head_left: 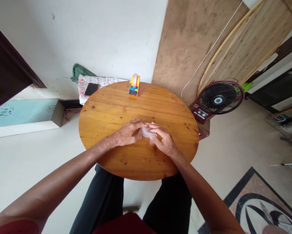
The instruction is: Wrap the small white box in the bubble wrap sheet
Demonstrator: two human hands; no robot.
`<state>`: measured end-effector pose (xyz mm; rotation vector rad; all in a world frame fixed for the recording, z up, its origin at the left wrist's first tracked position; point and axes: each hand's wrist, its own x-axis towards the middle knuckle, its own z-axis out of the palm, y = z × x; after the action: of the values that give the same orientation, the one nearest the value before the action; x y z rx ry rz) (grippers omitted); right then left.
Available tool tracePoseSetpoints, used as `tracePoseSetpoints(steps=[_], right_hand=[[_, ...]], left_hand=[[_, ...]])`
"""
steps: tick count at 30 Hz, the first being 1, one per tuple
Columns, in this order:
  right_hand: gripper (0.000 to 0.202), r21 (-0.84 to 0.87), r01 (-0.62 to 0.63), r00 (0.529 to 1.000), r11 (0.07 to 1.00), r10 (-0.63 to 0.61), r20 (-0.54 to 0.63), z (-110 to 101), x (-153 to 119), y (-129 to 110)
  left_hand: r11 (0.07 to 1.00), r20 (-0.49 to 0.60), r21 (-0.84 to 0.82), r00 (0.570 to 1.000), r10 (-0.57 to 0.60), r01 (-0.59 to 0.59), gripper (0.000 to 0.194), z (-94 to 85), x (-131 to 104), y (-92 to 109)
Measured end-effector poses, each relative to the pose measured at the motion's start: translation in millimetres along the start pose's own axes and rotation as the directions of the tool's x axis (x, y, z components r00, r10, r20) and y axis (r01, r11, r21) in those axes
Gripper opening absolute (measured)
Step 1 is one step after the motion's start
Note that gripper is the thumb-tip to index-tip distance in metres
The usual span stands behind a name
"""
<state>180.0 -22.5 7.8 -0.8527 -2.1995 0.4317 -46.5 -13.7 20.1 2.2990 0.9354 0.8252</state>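
My left hand (127, 133) and my right hand (164, 139) meet over the middle of a round wooden table (111, 107). Between their fingertips they pinch a small clear plastic piece (148, 134), crumpled and partly hidden by the fingers. Both hands rest close to the tabletop. At the far edge of the table stands a small orange and blue object (134, 86), well beyond my hands.
A black phone (91, 88) lies on printed paper at the table's back left edge, with a green bundle (79, 71) behind. A red floor fan (219, 99) stands right of the table. Wooden boards (233, 39) lean on the wall. A patterned mat (258, 201) lies at lower right.
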Motion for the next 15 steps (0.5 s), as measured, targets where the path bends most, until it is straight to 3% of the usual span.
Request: tracePoseSetpoints(steps=[7,15], right_hand=[[0.049,-0.342,0.073,0.991,0.937,-0.028,0.134,-5,-21,-4],[0.05,-0.44,0.133,0.974,0.888,-0.034,0.225,-8,-24,-5]], left_hand=[[0.923,0.03,0.384,0.999,-0.017,0.004,0.059,7.2,-23,-7],[0.908,0.042,0.416,0.998,0.043,-0.057,0.056,6.2,-13,-9]])
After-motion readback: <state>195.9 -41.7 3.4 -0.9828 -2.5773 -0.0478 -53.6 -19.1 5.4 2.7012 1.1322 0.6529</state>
